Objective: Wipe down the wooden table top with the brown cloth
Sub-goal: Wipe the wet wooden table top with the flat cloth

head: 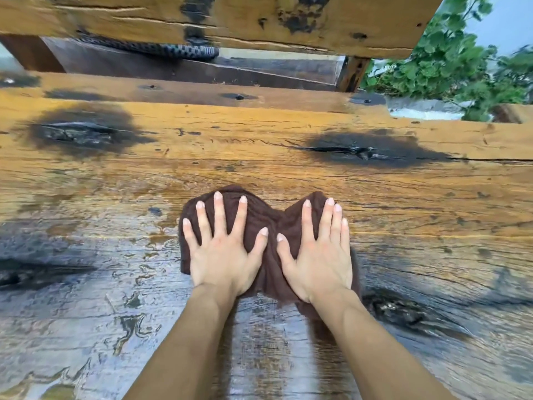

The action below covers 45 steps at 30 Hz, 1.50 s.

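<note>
A brown cloth (271, 226) lies bunched on the wooden table top (259, 157), near the middle of the view. My left hand (223, 249) presses flat on the cloth's left half, fingers straight and spread. My right hand (317, 252) presses flat on its right half, fingers straight and closer together. Both palms cover much of the cloth. The table's planks are orange-brown with dark knots, and the near part is wet and shiny with streaks of water.
A wooden bench (230, 18) stands beyond the table's far edge, with a patterned cloth or strap (184, 50) lying under it. Green plants (455, 62) grow at the upper right. Dark knots (83, 131) mark the planks.
</note>
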Available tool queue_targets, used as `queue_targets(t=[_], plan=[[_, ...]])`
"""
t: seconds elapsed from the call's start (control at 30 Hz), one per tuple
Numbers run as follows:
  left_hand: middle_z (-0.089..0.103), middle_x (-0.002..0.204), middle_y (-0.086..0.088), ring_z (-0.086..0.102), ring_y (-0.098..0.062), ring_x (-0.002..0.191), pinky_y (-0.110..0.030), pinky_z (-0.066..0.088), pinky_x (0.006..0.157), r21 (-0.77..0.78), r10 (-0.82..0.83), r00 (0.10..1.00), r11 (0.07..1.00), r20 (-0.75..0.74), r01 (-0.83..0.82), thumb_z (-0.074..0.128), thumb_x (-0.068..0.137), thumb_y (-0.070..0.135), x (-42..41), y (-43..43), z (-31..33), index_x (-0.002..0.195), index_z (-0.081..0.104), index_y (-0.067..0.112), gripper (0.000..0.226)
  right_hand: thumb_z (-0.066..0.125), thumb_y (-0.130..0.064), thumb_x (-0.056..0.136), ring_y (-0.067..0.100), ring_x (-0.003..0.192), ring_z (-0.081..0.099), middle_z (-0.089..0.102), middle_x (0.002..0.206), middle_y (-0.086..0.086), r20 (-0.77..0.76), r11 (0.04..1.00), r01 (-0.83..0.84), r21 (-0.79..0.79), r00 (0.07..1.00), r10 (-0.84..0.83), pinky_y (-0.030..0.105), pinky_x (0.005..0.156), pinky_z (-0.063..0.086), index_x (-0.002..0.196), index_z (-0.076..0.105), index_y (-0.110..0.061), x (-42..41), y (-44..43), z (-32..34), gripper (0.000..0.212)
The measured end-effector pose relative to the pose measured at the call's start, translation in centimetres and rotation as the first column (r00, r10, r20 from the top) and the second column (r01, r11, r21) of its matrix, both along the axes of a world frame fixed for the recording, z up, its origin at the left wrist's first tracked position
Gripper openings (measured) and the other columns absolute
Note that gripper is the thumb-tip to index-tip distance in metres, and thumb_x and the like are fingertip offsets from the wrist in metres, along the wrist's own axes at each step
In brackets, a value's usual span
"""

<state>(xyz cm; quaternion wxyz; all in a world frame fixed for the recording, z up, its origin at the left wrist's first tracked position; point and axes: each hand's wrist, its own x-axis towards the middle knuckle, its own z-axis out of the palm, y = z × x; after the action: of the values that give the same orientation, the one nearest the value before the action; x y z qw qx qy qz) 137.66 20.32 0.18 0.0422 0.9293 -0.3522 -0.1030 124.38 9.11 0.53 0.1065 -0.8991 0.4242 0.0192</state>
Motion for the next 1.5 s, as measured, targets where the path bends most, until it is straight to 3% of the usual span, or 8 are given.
queue_targets(t=[0.2,0.83,1.0,1.2,1.33,1.5], plan=[[-0.025,0.172,-0.002,-0.022,-0.036,0.158,-0.062,-0.011,0.124,-0.012,0.003,1.000,1.000,0.006,-0.003,-0.001,0.088,0.082,4.2,-3.6,0.0,0.161,-0.018,0.046,0.082,0.007,-0.071,0.097,0.032,0.156,-0.030,-0.028,0.169,0.021,-0.007,1.000,0.020,0.011,1.000,-0.020,0.047,0.127,-0.016,0.165,-0.017,-0.023,4.5,-3.5,0.3,0.087],[-0.009,0.176,-0.001,-0.012,-0.034,0.160,-0.061,-0.008,0.126,-0.010,-0.072,0.995,0.997,0.075,0.073,0.012,0.092,0.085,20.8,-17.6,0.4,0.163,0.000,0.048,0.081,0.015,-0.079,0.096,0.035,0.160,-0.016,-0.011,0.172,0.024,-0.021,0.998,0.032,-0.051,0.999,-0.033,0.048,0.129,-0.010,0.168,0.000,-0.027,19.9,-20.0,0.5,0.090],[-0.006,0.176,-0.002,-0.010,-0.035,0.160,-0.061,-0.008,0.126,-0.003,-0.083,0.993,0.996,0.087,0.084,0.013,0.092,0.085,21.4,-18.2,0.7,0.164,0.002,0.048,0.081,0.013,-0.080,0.095,0.035,0.161,-0.011,-0.006,0.173,0.024,-0.022,0.996,0.007,-0.085,1.000,-0.008,0.048,0.129,-0.009,0.168,0.003,-0.027,20.3,-20.6,0.4,0.091],[-0.009,0.176,-0.002,-0.011,-0.032,0.161,-0.057,-0.007,0.127,-0.012,-0.098,0.991,0.995,0.088,0.100,0.013,0.094,0.083,20.6,-17.0,0.5,0.164,0.001,0.048,0.079,0.012,-0.085,0.093,0.029,0.161,-0.016,-0.016,0.173,0.017,0.021,0.994,-0.065,-0.083,0.998,0.067,0.046,0.129,-0.009,0.168,0.001,-0.027,18.7,-19.2,0.4,0.096],[-0.011,0.175,-0.001,-0.010,-0.036,0.160,-0.058,-0.007,0.127,-0.022,-0.146,0.986,0.989,0.086,0.148,0.012,0.093,0.084,19.5,-14.7,0.4,0.159,-0.003,0.059,0.072,0.017,-0.079,0.097,0.026,0.161,-0.014,-0.016,0.174,0.013,0.031,0.981,-0.170,-0.096,0.984,0.174,0.045,0.130,-0.009,0.168,0.000,-0.026,16.9,-17.5,0.3,0.090],[-0.015,0.174,0.006,-0.012,-0.049,0.157,-0.069,-0.007,0.123,-0.014,-0.216,0.974,0.976,0.069,0.217,0.010,0.088,0.090,16.7,-9.1,0.4,0.149,-0.008,0.073,0.065,0.021,-0.081,0.097,0.025,0.162,-0.010,-0.010,0.175,0.012,0.036,0.957,-0.288,-0.042,0.957,0.289,0.043,0.129,-0.010,0.166,0.005,-0.043,13.5,-13.9,0.6,0.080]])
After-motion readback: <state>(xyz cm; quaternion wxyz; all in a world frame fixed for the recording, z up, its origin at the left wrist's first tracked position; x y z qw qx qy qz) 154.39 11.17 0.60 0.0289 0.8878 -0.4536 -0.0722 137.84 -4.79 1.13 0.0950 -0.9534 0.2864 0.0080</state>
